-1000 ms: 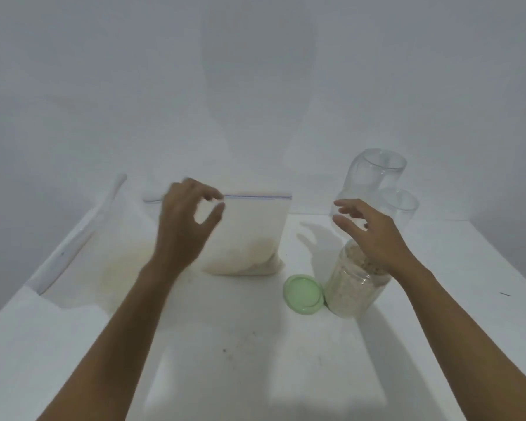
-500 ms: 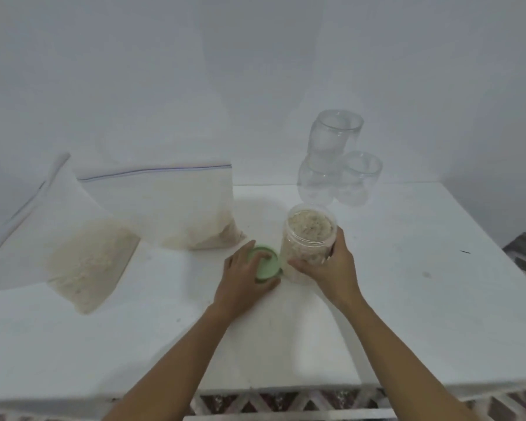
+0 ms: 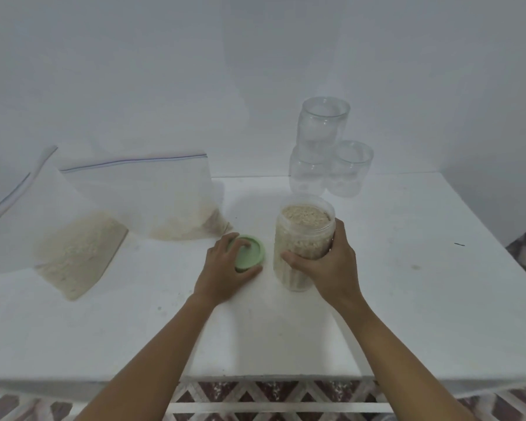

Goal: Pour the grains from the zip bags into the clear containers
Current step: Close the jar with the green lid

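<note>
A clear container (image 3: 301, 235) filled with pale grains stands open-topped in the middle of the white table (image 3: 407, 299). My right hand (image 3: 328, 265) grips its lower right side. To its left lies a green lid (image 3: 249, 252), and my left hand (image 3: 225, 268) holds it, fingers curled over its rim. Two zip bags lean at the left: one (image 3: 167, 196) upright against the wall with some grains at its bottom, another (image 3: 58, 226) slanted at the far left with a heap of grains.
Three empty clear containers (image 3: 325, 147) are stacked at the back by the wall, one on top of two. The table's front edge (image 3: 271, 378) runs just below my forearms; patterned floor shows beneath and at the right.
Both hands dropped from the bag and the air. The left went onto the green lid and the right onto the filled container. My view pulled back and tilted down.
</note>
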Demonstrator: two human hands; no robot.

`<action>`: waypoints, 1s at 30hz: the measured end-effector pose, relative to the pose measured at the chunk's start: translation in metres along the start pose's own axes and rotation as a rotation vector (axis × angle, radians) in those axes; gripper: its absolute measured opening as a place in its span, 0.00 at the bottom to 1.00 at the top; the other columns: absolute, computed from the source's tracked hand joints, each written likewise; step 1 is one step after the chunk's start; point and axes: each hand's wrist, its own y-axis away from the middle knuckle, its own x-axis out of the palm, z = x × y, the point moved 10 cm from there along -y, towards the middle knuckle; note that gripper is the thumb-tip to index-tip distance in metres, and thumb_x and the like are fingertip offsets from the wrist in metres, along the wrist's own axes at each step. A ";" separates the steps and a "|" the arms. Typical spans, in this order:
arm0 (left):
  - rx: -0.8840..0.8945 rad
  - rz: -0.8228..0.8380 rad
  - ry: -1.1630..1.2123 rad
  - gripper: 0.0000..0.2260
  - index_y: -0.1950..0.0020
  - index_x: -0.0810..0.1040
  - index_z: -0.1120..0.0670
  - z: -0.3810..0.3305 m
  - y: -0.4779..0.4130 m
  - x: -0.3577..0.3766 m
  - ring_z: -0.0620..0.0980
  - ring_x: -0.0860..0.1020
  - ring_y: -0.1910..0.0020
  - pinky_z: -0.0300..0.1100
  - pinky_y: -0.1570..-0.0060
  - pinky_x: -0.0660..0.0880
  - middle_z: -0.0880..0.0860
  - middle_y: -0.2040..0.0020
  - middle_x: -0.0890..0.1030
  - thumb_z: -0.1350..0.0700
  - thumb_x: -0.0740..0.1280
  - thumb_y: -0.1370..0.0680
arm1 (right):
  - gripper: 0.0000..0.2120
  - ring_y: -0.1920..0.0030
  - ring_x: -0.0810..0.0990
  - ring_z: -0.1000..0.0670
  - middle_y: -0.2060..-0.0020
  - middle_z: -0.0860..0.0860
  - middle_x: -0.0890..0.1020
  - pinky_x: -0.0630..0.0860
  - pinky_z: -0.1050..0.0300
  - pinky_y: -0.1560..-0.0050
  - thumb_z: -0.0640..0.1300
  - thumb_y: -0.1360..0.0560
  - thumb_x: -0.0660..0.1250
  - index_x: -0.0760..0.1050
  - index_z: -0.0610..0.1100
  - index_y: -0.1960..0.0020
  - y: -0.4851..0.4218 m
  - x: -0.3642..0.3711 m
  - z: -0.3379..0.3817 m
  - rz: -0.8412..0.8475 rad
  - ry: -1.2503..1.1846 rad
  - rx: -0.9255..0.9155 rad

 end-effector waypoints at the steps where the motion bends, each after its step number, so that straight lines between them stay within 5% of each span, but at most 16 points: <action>1: -0.003 -0.003 -0.002 0.26 0.37 0.75 0.48 0.000 0.000 -0.001 0.51 0.72 0.32 0.46 0.34 0.64 0.48 0.32 0.71 0.33 0.67 0.29 | 0.38 0.44 0.80 0.61 0.45 0.61 0.81 0.78 0.64 0.46 0.50 0.42 0.86 0.70 0.54 0.38 -0.001 0.000 -0.001 0.009 -0.017 0.009; 4: -0.021 -0.010 0.008 0.27 0.38 0.75 0.47 0.002 0.000 -0.001 0.52 0.72 0.32 0.46 0.34 0.64 0.48 0.32 0.72 0.32 0.67 0.29 | 0.40 0.44 0.80 0.63 0.45 0.61 0.81 0.76 0.70 0.47 0.46 0.41 0.87 0.69 0.56 0.37 -0.002 0.005 -0.001 0.049 -0.026 -0.016; 8: -0.055 -0.027 0.063 0.28 0.37 0.76 0.47 0.003 0.000 -0.003 0.52 0.73 0.35 0.44 0.34 0.66 0.48 0.33 0.72 0.32 0.68 0.31 | 0.41 0.42 0.81 0.58 0.43 0.58 0.82 0.78 0.62 0.43 0.48 0.41 0.86 0.69 0.50 0.34 0.003 0.015 -0.011 0.116 -0.043 -0.024; 14: -0.136 -0.071 0.255 0.27 0.38 0.77 0.49 0.006 0.002 -0.013 0.42 0.75 0.41 0.42 0.39 0.73 0.45 0.40 0.73 0.37 0.74 0.32 | 0.41 0.41 0.81 0.57 0.43 0.58 0.82 0.77 0.64 0.43 0.44 0.39 0.86 0.68 0.50 0.33 0.002 0.020 -0.020 0.151 -0.035 -0.043; 18: -0.368 -0.181 0.746 0.25 0.43 0.81 0.45 0.011 0.002 -0.030 0.50 0.79 0.38 0.53 0.32 0.74 0.45 0.41 0.82 0.32 0.74 0.34 | 0.42 0.41 0.81 0.57 0.43 0.58 0.82 0.77 0.61 0.43 0.46 0.39 0.86 0.67 0.51 0.32 0.000 0.022 -0.025 0.177 -0.016 -0.028; 21: -0.289 -0.238 1.012 0.18 0.44 0.82 0.45 -0.029 -0.012 -0.060 0.59 0.80 0.37 0.59 0.31 0.73 0.47 0.45 0.84 0.37 0.73 0.29 | 0.42 0.41 0.81 0.58 0.43 0.58 0.82 0.77 0.62 0.43 0.46 0.38 0.86 0.67 0.51 0.32 -0.002 0.022 -0.026 0.186 -0.012 -0.024; 24: -0.103 -0.176 0.891 0.22 0.39 0.79 0.49 -0.089 -0.023 -0.090 0.54 0.81 0.38 0.50 0.37 0.77 0.49 0.38 0.82 0.40 0.73 0.29 | 0.41 0.43 0.82 0.58 0.44 0.58 0.83 0.79 0.61 0.45 0.45 0.39 0.85 0.67 0.52 0.32 -0.003 0.022 -0.027 0.191 -0.020 -0.013; 30: 0.181 0.085 0.291 0.31 0.32 0.72 0.40 -0.167 -0.025 -0.082 0.37 0.73 0.41 0.32 0.45 0.72 0.41 0.37 0.67 0.41 0.78 0.32 | 0.39 0.48 0.83 0.56 0.47 0.56 0.83 0.80 0.62 0.55 0.43 0.36 0.84 0.66 0.53 0.32 -0.002 0.024 -0.028 0.212 -0.061 0.013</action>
